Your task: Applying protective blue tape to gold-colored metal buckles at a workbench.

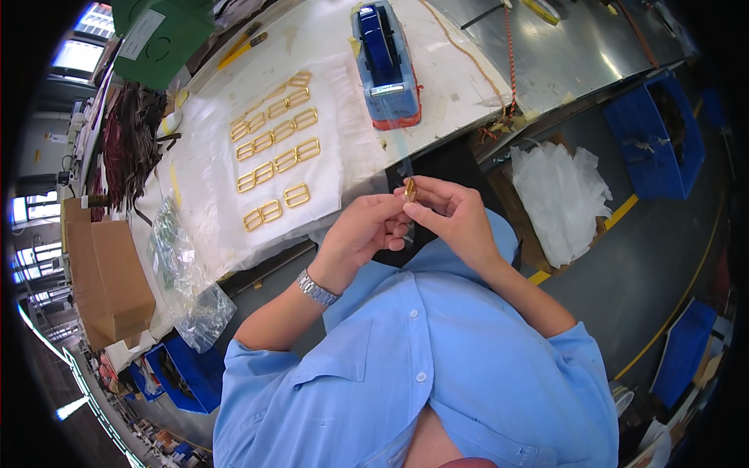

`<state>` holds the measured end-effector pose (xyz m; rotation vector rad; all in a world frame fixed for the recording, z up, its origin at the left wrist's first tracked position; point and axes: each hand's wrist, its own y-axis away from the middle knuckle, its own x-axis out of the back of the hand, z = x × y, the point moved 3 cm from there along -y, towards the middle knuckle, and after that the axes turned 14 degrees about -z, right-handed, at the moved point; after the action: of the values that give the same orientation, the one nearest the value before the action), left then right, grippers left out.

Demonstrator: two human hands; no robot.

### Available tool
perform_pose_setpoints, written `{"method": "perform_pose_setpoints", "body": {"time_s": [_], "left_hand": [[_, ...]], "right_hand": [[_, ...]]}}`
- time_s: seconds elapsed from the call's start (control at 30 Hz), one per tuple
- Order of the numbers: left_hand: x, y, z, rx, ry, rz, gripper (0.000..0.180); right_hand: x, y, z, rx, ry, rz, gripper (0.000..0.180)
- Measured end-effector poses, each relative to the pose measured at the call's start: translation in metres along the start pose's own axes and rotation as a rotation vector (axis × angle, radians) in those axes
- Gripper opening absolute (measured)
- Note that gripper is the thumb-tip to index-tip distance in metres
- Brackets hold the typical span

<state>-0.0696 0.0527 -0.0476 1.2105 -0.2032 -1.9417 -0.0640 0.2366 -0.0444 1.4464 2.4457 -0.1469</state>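
The fingertips of both hands meet on one small gold metal buckle (410,189), held upright in the air above the person's chest, just off the near edge of the white worktable (328,31). The right hand (456,214) pinches it from the right with thumb and forefinger closed narrow on it; the left hand (367,230), with a metal wristwatch (317,288) on its wrist, has its fingers curled in against the buckle's left side. A strip of clear tape (404,165) hangs just above the buckle, running up toward the blue tape dispenser (385,62) that stands on the table beyond the hands.

To the left of the dispenser, a clear plastic sheet (265,156) lies on the table with more gold buckles (275,152) laid out on it in paired rows. Farther left lie a clear bag (183,273) and a cardboard box (109,277). To the right, below the table, are crumpled white plastic bags (562,195) and a blue bin (655,140).
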Motion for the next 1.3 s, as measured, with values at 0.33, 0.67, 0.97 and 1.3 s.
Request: {"method": "perform_pose_setpoints", "body": {"time_s": [0.33, 0.67, 0.97, 1.3], "left_hand": [[-0.041, 0.024, 0.005, -1.050, -1.472, 0.493, 0.021], [-0.040, 0.023, 0.038, -0.818, -1.417, 0.423, 0.008], [-0.030, 0.006, 0.087, -0.289, -1.136, 0.217, 0.020], [-0.018, -0.007, 0.115, -0.042, -0.964, -0.020, 0.028]], "right_hand": [[-0.016, -0.001, -0.012, -0.039, -0.200, 0.062, 0.038], [-0.015, -0.006, -0.017, -0.076, -0.204, 0.065, 0.036], [-0.005, -0.006, -0.002, -0.096, -0.226, -0.030, 0.041], [0.023, -0.036, -0.031, -0.018, 0.233, -0.160, 0.069]]}}
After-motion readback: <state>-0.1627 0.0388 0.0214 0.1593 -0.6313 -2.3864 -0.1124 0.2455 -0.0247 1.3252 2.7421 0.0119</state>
